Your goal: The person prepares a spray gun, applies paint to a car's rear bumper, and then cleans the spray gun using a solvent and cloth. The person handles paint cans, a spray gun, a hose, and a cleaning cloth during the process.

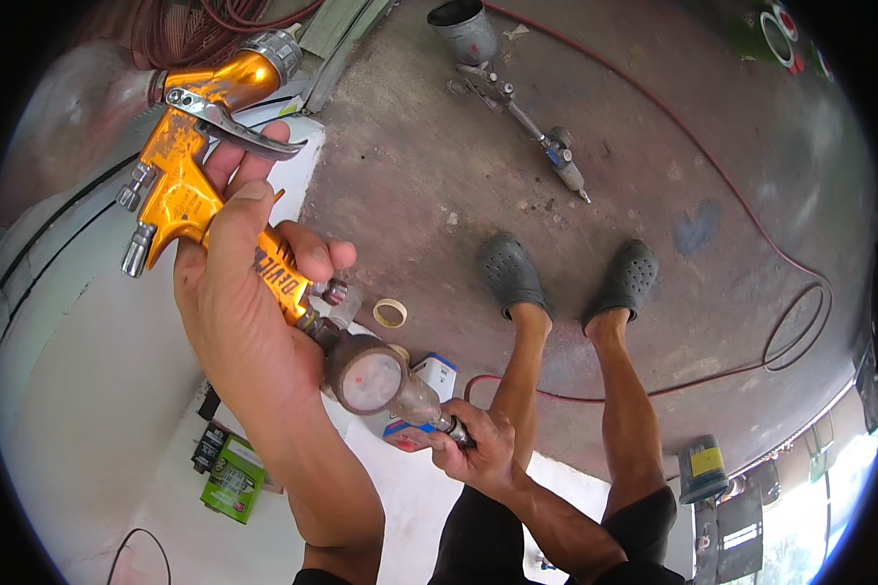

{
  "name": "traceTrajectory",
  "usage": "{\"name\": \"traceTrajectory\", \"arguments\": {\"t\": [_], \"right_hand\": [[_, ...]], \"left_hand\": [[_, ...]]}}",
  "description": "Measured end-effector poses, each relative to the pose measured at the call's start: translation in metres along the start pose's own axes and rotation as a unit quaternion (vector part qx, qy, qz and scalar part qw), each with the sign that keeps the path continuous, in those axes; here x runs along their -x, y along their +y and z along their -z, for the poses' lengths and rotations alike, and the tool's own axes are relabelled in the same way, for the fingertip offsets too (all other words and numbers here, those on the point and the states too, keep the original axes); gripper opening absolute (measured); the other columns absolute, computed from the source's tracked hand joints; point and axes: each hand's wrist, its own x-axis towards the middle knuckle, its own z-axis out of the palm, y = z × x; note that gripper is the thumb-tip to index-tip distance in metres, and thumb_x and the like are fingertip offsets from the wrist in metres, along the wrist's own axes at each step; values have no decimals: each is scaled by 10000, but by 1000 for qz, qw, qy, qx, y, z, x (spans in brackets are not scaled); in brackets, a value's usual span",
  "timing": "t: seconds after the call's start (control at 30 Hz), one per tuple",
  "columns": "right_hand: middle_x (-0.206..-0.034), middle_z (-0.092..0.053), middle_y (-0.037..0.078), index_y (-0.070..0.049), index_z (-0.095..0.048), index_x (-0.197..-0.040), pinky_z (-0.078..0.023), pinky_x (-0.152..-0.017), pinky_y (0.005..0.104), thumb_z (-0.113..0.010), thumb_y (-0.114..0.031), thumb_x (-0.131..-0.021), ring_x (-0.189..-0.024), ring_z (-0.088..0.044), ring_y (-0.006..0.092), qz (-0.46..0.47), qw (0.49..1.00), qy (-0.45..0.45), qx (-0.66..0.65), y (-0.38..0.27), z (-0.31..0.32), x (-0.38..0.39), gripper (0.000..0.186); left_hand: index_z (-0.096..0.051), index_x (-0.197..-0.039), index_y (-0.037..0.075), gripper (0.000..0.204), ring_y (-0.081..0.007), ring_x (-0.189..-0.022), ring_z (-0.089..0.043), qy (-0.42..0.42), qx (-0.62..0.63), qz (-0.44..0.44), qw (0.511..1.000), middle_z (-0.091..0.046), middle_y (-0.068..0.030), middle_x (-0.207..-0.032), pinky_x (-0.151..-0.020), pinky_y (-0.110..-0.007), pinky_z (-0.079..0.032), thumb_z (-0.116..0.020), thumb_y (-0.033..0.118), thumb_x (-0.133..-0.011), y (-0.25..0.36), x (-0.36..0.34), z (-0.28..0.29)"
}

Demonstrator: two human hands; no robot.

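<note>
Orange metal shines on the spray gun (187, 190), held up at the left by the left hand (249, 302) wrapped on its handle (285, 286), while the right hand (486, 450) grips the coupling (452, 426) below the round gauge (372, 380), where a crooked pull could perhaps cause a leak.

The orange metal spray gun (180, 200) is in the fingers (307, 249) of the left hand (242, 292), at upper left. Right of it, the grey metal spray gun (527, 119) lies on the brown floor (390, 136), beyond the dark rubber clogs (512, 273). The long red hose (675, 117) passes right of both. The cream ring-shaped tape roll (379, 318) is left of the clogs.
</note>
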Motion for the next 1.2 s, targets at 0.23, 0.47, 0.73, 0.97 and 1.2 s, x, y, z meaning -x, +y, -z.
{"name": "traceTrajectory", "arguments": {"t": [0.23,0.47,0.73,0.97,1.2], "right_hand": [[-768,-724,64,-23,-685,-1204,-575,-576,279,-776,-122,-1011,-654,-722,101,-93,996,-15,7,46,-2,23,236],[-832,-527,4,-116,-525,-1400,-369,-546,233,-499,-347,-1191,-628,-440,60,-314,860,322,-242,37,43,-4,313],[-868,-519,3,-121,-434,-1523,-349,-549,213,-390,-481,-1207,-618,-421,47,-244,893,342,-160,-45,167,-40,480],[-838,-542,-17,-89,-474,-1488,-308,-467,205,-429,-475,-1200,-523,-330,24,-309,869,339,-187,-15,172,-60,484],[-848,-541,-16,-95,-466,-1495,-297,-487,219,-457,-498,-1186,-544,-365,35,-331,880,295,-172,-12,168,-70,508]], "left_hand": [[-604,-1344,-5,365,-153,-559,-585,5,-14,5,1000,-702,-110,-1223,-637,-391,-632,-644,54,-986,-49,-38,-1],[-625,-1352,20,358,-130,-642,-652,-48,-57,18,997,-717,-68,-1296,-633,-321,-604,-580,12,-998,-187,-91,2],[-681,-1294,27,318,-135,-680,-696,49,12,72,996,-700,-30,-1048,-584,-280,-493,-658,82,-982,-313,-147,24],[-668,-1350,97,339,-105,-816,-683,-2,-22,137,990,-715,1,-1259,-754,-287,-579,-659,49,-1015,-353,-174,25],[-628,-1425,43,448,-130,-1001,-671,16,-76,105,991,-692,-28,-1203,-713,-276,-508,-726,205,-1019,-351,-162,31]]}}
